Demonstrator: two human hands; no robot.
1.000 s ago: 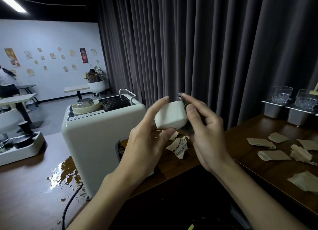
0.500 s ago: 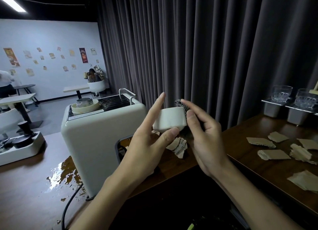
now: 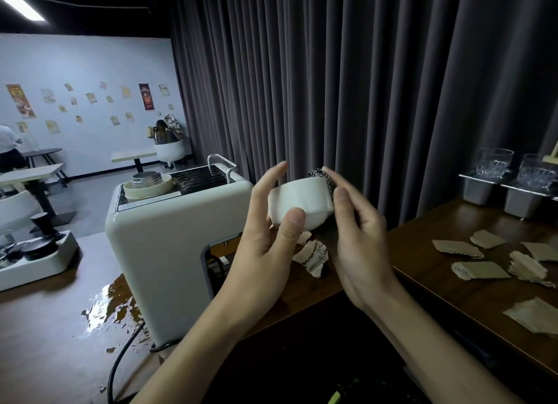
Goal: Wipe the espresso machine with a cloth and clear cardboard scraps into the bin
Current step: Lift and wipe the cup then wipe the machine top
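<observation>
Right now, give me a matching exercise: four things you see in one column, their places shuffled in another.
1 white part
2 patterned cloth
3 cardboard scraps
4 glasses

A on metal tubs
B in the left hand's grip
C on the wooden counter
D pinched in the right hand

Pairs: 1-B, 2-D, 3-C, 4-A.

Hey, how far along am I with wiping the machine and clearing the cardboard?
Done: nothing visibly finished. In hand: the left hand and right hand hold a white part, the right pressing a cloth against it. Left: scraps lie on the counter, a puddle sits beside the machine, and no bin is in view.
</observation>
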